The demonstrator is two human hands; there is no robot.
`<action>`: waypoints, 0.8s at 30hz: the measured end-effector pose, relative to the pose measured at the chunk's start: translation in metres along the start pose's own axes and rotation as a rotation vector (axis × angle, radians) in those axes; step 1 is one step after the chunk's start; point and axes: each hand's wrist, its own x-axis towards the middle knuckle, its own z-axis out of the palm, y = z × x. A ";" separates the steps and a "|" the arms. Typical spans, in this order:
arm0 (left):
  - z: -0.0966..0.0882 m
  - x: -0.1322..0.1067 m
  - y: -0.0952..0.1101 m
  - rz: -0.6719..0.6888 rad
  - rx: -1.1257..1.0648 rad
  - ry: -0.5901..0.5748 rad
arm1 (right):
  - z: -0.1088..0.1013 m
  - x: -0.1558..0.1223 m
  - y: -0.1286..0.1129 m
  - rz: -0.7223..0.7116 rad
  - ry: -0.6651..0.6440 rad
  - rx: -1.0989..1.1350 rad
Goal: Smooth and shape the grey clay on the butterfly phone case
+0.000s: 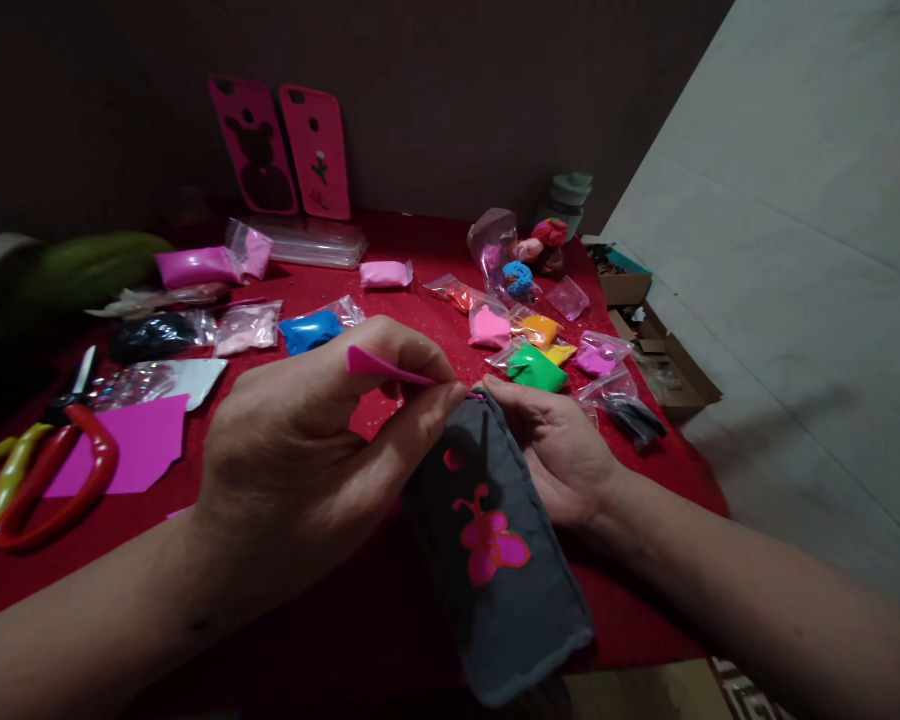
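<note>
My left hand [311,455] pinches a thin pink strip [375,366] between thumb and fingers. Under its fingertips lies the far end of a dark grey phone case [514,480], where a bit of pink shows at the edge. The case bears a pink butterfly outlined in red [493,547], with a small red shape [454,459] above it. My right hand [562,445] grips the case along its far right side. Its fingers are partly hidden behind the case.
Red-and-yellow-handled scissors [94,475] lie on a pink sheet [154,440] at left. Bags of coloured clay, including a blue one [311,330] and a green one [536,368], cover the red cloth [412,235]. Two pink phone cases [319,150] lean at the back. Cardboard boxes [679,370] stand right.
</note>
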 end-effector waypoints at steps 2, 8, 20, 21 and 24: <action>-0.001 0.000 0.001 0.013 0.009 0.011 | 0.000 0.000 0.000 -0.001 0.001 -0.002; 0.001 -0.003 0.003 -0.009 0.010 0.031 | 0.003 0.000 0.001 -0.002 0.054 0.003; 0.002 -0.002 -0.001 0.017 0.037 0.028 | 0.005 -0.002 0.003 -0.008 0.085 -0.001; 0.002 -0.002 -0.001 0.025 0.051 0.039 | 0.004 -0.002 0.003 -0.005 0.070 0.004; 0.002 -0.001 -0.002 0.050 0.051 0.030 | 0.002 -0.002 0.002 0.008 0.038 0.016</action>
